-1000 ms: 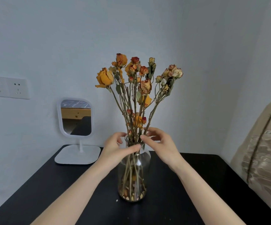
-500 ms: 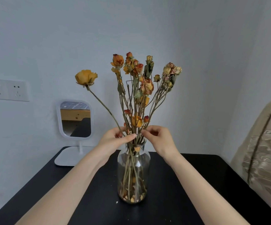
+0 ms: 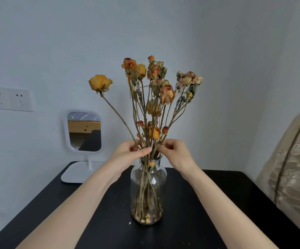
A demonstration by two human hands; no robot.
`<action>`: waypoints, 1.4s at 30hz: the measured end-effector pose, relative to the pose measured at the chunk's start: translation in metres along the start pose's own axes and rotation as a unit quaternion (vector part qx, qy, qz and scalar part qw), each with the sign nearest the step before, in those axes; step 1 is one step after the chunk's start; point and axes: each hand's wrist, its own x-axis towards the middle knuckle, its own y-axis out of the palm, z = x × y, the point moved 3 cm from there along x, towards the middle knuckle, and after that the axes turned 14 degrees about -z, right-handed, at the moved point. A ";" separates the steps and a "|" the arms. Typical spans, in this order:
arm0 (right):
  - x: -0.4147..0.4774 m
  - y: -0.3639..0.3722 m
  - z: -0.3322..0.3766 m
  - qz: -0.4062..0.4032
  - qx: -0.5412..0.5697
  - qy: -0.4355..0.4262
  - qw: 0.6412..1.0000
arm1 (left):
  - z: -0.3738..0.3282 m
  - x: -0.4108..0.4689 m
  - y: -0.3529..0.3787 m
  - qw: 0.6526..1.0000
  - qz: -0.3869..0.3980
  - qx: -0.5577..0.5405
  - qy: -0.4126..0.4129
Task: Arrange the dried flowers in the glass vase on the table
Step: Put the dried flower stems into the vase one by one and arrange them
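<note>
A clear glass vase (image 3: 148, 187) stands on the black table (image 3: 208, 212), holding a bunch of dried flowers (image 3: 156, 97) in orange, yellow and pale pink. One yellow rose (image 3: 100, 82) leans out to the left on a long stem. My left hand (image 3: 127, 155) pinches stems just above the vase's neck, including the leaning rose's stem. My right hand (image 3: 176, 153) pinches stems on the right side of the bunch at the same height. Loose petals and stem ends lie at the vase's bottom.
A white-framed standing mirror (image 3: 84, 131) sits at the table's back left against the wall. Wall sockets (image 3: 8, 98) are mounted at the far left. A beige patterned fabric (image 3: 292, 169) hangs at the right edge. A few crumbs lie on the table by the vase.
The yellow rose has swung out from the bunch to lean left. Both hands have risen from around the vase's neck to the stems just above it, and the right-hand pink cluster spread slightly right.
</note>
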 end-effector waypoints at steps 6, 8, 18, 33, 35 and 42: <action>-0.006 -0.001 -0.007 0.004 0.056 0.017 0.998 | 0.012 -0.001 -0.005 1.000 -0.016 0.026 0.004; -0.012 -0.001 -0.016 0.026 0.057 0.039 0.997 | 0.023 -0.005 -0.008 0.999 -0.006 0.038 -0.010; -0.032 0.011 -0.042 0.129 0.019 0.036 0.991 | 0.070 -0.029 0.008 0.992 0.096 0.013 -0.085; -0.018 0.030 -0.055 0.117 0.087 0.043 0.988 | 0.111 -0.026 0.019 0.996 0.069 0.009 -0.057; -0.008 0.029 -0.054 0.117 0.095 0.041 0.988 | 0.106 -0.015 0.020 0.996 0.073 0.016 -0.048; 0.043 0.035 -0.055 0.070 0.109 0.032 0.991 | 0.088 0.036 0.029 0.995 0.077 0.000 -0.060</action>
